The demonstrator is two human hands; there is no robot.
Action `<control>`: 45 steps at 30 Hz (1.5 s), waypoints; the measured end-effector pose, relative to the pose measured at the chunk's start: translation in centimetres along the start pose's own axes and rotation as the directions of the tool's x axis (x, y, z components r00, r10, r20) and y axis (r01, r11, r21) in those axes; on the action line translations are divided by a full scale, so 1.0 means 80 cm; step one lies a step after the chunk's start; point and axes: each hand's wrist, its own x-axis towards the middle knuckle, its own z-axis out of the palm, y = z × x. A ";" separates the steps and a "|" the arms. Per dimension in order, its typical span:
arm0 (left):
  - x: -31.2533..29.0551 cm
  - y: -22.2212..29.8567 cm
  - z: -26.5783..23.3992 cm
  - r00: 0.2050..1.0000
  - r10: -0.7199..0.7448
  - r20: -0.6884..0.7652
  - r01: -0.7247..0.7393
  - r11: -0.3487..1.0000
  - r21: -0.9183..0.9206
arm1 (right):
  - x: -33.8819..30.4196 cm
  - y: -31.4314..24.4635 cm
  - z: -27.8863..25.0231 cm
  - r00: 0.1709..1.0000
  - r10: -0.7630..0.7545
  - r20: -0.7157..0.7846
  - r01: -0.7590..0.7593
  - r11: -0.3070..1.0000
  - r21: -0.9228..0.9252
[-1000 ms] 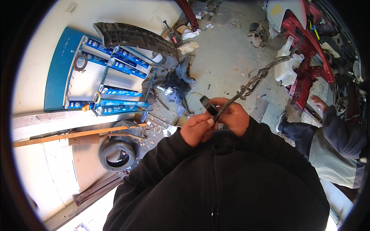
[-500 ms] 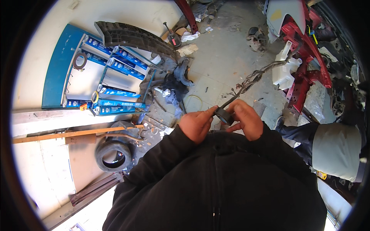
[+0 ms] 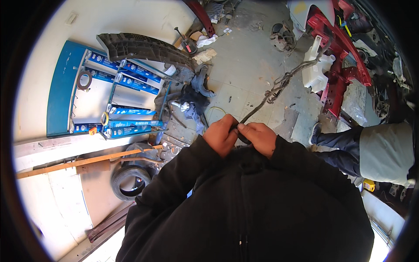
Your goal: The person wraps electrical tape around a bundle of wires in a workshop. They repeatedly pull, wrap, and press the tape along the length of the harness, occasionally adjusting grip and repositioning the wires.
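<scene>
Head view, workshop floor, seen from above.

Item 1: left hand (image 3: 221, 139), fingers curled shut round the near end of a dark wiring harness (image 3: 279, 85); thumb side faces the other hand.
Item 2: right hand (image 3: 258, 137), also closed on the same end, fingertips pressed on a small dark part between both hands; what that part is, cannot tell. Hands touching, held in front of chest, black sleeves below.
Item 3: harness, runs up and right from hands, taped section w/ loose branches mid-way, far end reaching toward white plastic reservoir (image 3: 315, 65) by red car body frame (image 3: 338, 65).
Item 4: blue shelf rack (image 3: 65, 87), left, w/ blue boxes and tape rolls on it.
Item 5: black bumper piece (image 3: 144, 48), leaning across top of rack.
Item 6: tyre (image 3: 128, 181), lower left, beside long wooden strip (image 3: 83, 161).
Item 7: second person, right edge: grey top (image 3: 386, 150), dark trouser leg, shoe on concrete floor (image 3: 244, 65).
Item 8: dark cloth and metal parts heap, floor centre, just above hands.
</scene>
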 end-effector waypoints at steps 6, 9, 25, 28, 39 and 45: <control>-0.004 0.001 -0.015 0.996 0.085 -0.009 -0.083 0.991 0.107 | -0.002 0.002 -0.001 0.997 -0.009 0.078 0.003 0.997 0.081; -0.007 -0.003 -0.017 0.999 0.028 0.034 -0.031 0.997 0.073 | -0.004 0.002 -0.004 0.994 0.031 0.109 -0.041 0.995 0.091; -0.045 0.006 -0.010 0.866 -0.339 0.367 0.492 0.455 -0.742 | 0.016 0.005 0.002 0.907 -0.371 0.201 0.188 0.781 0.596; -0.039 0.001 -0.016 0.825 -0.313 0.470 0.564 0.430 -0.705 | 0.024 0.006 0.005 0.841 -0.512 0.174 0.271 0.678 0.683; -0.025 -0.002 -0.002 0.987 -0.149 -0.066 0.115 0.923 -0.367 | -0.026 -0.040 -0.039 0.991 -0.043 0.126 0.019 0.981 0.191; -0.012 0.016 0.002 0.974 0.168 -0.151 -0.143 0.976 0.161 | -0.032 -0.043 -0.026 0.966 -0.256 -0.028 0.256 0.967 0.014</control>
